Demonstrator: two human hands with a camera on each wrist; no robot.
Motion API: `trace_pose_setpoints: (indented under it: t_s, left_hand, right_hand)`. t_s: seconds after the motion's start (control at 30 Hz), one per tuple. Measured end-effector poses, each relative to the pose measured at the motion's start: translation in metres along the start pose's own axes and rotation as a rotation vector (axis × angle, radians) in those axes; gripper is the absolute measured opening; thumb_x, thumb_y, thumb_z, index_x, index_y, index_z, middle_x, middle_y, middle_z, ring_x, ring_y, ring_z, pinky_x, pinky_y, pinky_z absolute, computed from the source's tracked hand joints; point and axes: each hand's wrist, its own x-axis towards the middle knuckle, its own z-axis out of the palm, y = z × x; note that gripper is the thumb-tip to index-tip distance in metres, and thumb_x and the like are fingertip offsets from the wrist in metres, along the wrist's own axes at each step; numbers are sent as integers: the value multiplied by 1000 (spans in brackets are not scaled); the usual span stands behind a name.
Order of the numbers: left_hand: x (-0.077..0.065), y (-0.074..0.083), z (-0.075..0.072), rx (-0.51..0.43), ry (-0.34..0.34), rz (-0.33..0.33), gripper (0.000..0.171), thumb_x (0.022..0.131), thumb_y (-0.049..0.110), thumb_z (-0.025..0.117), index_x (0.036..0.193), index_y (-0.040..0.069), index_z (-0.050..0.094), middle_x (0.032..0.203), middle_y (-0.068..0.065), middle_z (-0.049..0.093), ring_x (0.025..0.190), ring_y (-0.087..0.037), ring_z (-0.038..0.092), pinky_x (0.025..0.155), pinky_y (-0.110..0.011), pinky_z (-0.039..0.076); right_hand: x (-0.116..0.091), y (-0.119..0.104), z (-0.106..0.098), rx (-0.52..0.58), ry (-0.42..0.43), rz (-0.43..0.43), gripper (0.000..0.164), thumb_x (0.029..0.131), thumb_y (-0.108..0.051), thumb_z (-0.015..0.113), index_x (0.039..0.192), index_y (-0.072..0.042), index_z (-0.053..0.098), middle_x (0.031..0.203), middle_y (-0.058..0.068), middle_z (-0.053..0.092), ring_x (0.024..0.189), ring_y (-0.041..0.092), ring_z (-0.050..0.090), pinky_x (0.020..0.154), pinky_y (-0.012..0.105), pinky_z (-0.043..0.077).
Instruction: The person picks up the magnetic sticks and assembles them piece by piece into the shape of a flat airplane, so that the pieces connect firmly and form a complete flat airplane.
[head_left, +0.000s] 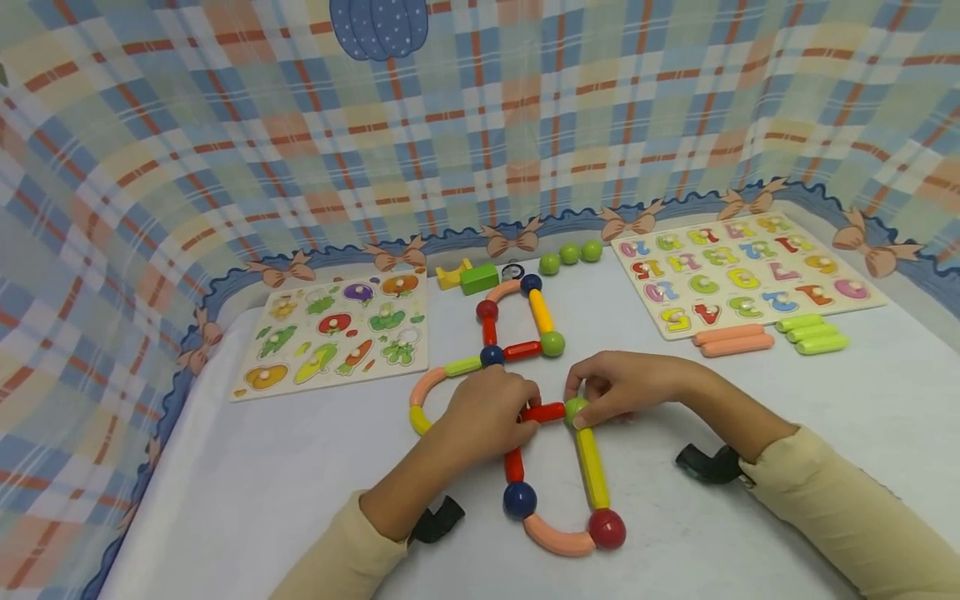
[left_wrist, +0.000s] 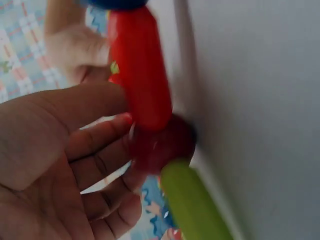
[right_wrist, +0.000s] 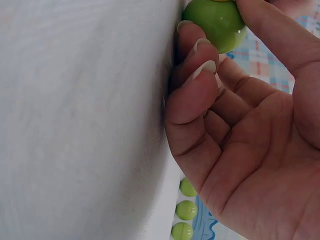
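A figure of magnetic sticks and balls lies on the white table. My left hand [head_left: 487, 408] pinches a short red stick [head_left: 546, 413] between thumb and index finger. Beneath that hand, a dark red ball [left_wrist: 162, 142] joins another red stick [left_wrist: 142, 70] and a yellow-green stick [left_wrist: 195, 200]. My right hand [head_left: 637, 387] holds a green ball [head_left: 576, 413] by thumb and fingertips, at the short red stick's right end. From this ball a long yellow stick [head_left: 592, 468] runs down to a red ball [head_left: 607, 529]. A curved salmon stick [head_left: 558, 537] links it to a blue ball [head_left: 520, 500].
A vegetable puzzle board [head_left: 337, 333] lies left, a number puzzle board [head_left: 750, 275] right. Loose salmon sticks [head_left: 735, 345] and green sticks [head_left: 821, 343] lie before the latter. Green balls [head_left: 570, 253] and a green block [head_left: 480, 278] stand along the back, by the plaid curtain [head_left: 510, 150].
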Motion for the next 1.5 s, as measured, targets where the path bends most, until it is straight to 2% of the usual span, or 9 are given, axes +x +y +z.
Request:
trace_pose_setpoints:
  t_s: [0.17, 0.5, 0.9, 1.17, 1.27, 1.37, 1.43, 1.5]
  left_hand:
    - [2, 3, 9, 44, -44, -44, 20, 76, 30, 71, 91, 17, 68, 61, 7, 51, 68, -13, 44, 52, -23, 37]
    - [3, 2, 12, 35, 2, -43, 18, 77, 31, 69, 86, 16, 67, 64, 7, 51, 67, -12, 45, 51, -22, 38]
    - [1, 1, 9, -46, 2, -31, 22, 77, 32, 72, 89, 16, 64, 67, 9, 51, 66, -11, 46, 53, -21, 39]
    - [5, 2, 10, -87, -7, -41, 26, 78, 36, 69, 90, 15, 62, 64, 7, 52, 60, -10, 47, 48, -19, 40]
    - [8, 4, 7, -86, 20, -29, 33, 78, 41, 67, 98, 16, 62, 73, 7, 55, 65, -9, 47, 53, -20, 41]
    - [12, 7, 3, -53, 65, -33, 41, 78, 45, 65, 108, 17, 61, 91, 6, 57, 80, -10, 46, 64, -22, 43]
    - [16, 8, 2, -20, 74, -47, 49, 79, 48, 63, 117, 18, 57, 106, 3, 56, 93, -13, 46, 76, -27, 44]
    - [21, 10, 2, 15, 61, -58, 58, 80, 51, 60, 126, 17, 51, 120, 0, 52, 108, -18, 43, 87, -34, 42]
  right_hand:
    - [1, 0, 0, -3, 2, 11, 28, 76, -35, 71, 96, -18, 60, 59, 5, 53, 48, 20, 48, 49, 25, 40]
    - [-1, 3, 0, 18, 3, 5, 28, 77, -34, 71, 96, -16, 60, 59, 4, 52, 47, 19, 47, 47, 24, 39]
    - [-1, 2, -2, 18, 12, -6, 25, 79, -31, 69, 99, -19, 60, 62, 4, 54, 49, 22, 49, 50, 24, 42]
    - [-5, 3, -6, 26, 13, -17, 26, 80, -29, 68, 103, -18, 59, 68, 4, 57, 55, 21, 50, 52, 26, 44]
    - [-15, 1, -17, -69, 76, -26, 23, 83, -26, 66, 103, -17, 59, 76, 2, 59, 63, 19, 53, 58, 29, 47]
    - [-31, 1, -35, -301, 239, -1, 17, 84, -19, 64, 101, -14, 62, 81, 0, 59, 70, 17, 53, 62, 31, 47]
    - [-44, 3, -47, -473, 361, 81, 16, 83, -14, 64, 98, -12, 64, 85, 2, 61, 74, 18, 53, 64, 35, 47]
    - [-56, 8, -58, -600, 450, 209, 16, 81, -11, 65, 97, -11, 66, 91, 8, 62, 76, 21, 53, 63, 38, 45]
